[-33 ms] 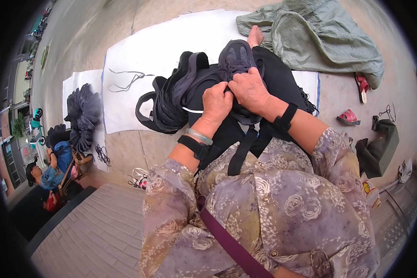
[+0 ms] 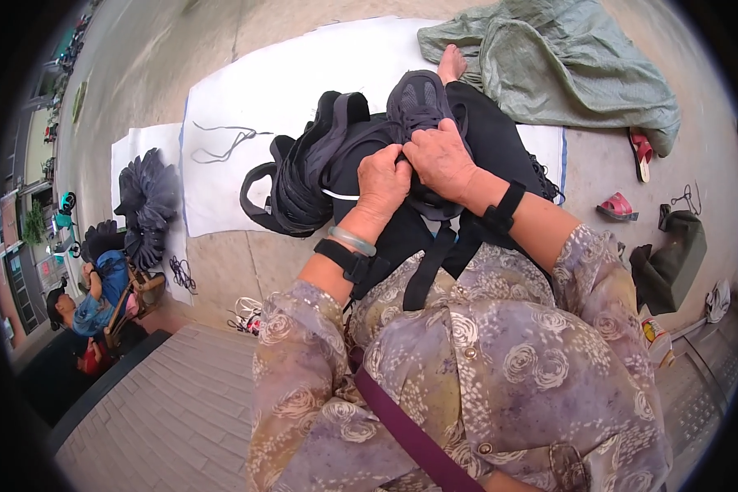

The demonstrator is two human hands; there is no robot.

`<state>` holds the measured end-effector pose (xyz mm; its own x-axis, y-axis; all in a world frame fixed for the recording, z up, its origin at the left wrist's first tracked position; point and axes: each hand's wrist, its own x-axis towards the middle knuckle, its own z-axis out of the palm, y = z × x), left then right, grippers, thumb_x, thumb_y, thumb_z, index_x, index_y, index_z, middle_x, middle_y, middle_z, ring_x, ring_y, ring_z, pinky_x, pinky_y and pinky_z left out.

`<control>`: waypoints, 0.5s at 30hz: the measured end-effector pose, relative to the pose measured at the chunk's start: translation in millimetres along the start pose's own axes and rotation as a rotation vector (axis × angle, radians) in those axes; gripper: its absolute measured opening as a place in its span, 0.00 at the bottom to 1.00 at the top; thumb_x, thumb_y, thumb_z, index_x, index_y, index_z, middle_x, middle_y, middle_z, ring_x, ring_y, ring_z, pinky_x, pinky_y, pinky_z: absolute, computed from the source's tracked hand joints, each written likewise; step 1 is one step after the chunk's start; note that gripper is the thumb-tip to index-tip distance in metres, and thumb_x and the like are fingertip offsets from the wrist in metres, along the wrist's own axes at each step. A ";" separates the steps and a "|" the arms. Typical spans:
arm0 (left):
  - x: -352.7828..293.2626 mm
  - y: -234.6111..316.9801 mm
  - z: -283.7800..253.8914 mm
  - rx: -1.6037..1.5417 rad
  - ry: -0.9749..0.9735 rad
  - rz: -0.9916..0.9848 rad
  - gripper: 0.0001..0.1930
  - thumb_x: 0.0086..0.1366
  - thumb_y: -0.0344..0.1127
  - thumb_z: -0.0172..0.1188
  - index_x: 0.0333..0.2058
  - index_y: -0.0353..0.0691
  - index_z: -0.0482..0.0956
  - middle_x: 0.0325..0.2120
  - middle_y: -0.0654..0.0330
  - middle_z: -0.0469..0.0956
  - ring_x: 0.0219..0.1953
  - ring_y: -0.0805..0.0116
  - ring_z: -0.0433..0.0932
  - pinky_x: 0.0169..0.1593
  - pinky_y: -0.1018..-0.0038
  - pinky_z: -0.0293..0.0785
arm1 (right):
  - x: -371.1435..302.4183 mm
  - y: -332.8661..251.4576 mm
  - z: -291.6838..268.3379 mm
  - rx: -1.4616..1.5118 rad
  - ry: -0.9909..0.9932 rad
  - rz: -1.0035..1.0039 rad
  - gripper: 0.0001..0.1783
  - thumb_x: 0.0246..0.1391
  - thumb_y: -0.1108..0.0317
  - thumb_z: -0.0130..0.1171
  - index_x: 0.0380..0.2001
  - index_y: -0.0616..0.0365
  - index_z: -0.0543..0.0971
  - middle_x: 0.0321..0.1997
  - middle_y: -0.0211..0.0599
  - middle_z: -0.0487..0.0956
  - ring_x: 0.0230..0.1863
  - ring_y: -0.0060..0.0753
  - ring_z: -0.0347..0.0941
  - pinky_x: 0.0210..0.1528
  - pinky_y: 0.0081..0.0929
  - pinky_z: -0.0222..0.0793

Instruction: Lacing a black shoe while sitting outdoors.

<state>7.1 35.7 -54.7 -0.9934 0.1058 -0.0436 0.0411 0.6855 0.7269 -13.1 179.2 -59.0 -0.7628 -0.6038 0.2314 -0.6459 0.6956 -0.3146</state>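
Observation:
Across my lap lies a dark grey shoe upper (image 2: 419, 97), its mesh toe pointing away from me. My left hand (image 2: 384, 179) and my right hand (image 2: 439, 161) meet at its lacing area, thumbs and fingers pinched together on it. Whether a lace is also between the fingertips is hidden by the hands. Just left of them, a bundle of nested dark shoe uppers (image 2: 299, 176) leans over my leg.
White sheeting (image 2: 279, 74) covers the ground ahead, with loose dark laces (image 2: 221, 141) on it. Further left sits a ring of dark uppers (image 2: 148, 201) near a seated person (image 2: 98, 295). At right are a grey-green cloth (image 2: 566, 66) and red sandals (image 2: 616, 207).

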 end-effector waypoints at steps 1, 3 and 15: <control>0.3 -0.2 0.0 0.003 -0.002 0.003 0.09 0.49 0.31 0.53 0.29 0.35 0.77 0.23 0.46 0.76 0.28 0.47 0.75 0.34 0.60 0.71 | 0.8 -1.0 0.3 0.002 0.043 -0.018 0.02 0.42 0.68 0.53 0.24 0.50 0.73 0.24 0.29 0.68 0.29 0.31 0.68 0.36 0.32 0.53; 0.4 -0.6 0.9 -0.015 0.030 0.037 0.09 0.50 0.30 0.52 0.30 0.36 0.77 0.21 0.46 0.75 0.28 0.48 0.76 0.34 0.60 0.71 | 1.5 -3.0 0.1 -0.087 -0.050 0.021 0.03 0.43 0.69 0.52 0.25 0.51 0.73 0.24 0.30 0.69 0.29 0.32 0.69 0.37 0.33 0.53; 3.8 -6.7 -1.0 -0.131 0.056 -0.015 0.10 0.49 0.27 0.53 0.32 0.35 0.78 0.23 0.48 0.77 0.26 0.54 0.78 0.33 0.69 0.72 | 8.4 -12.8 5.1 0.045 -0.075 0.198 0.04 0.43 0.67 0.53 0.26 0.52 0.74 0.25 0.33 0.73 0.29 0.33 0.71 0.38 0.34 0.54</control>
<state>2.9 30.8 -59.0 -0.9984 0.0535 -0.0200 0.0152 0.5868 0.8096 -11.0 163.2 -57.7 -0.8692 -0.4858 0.0923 -0.4807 0.7861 -0.3886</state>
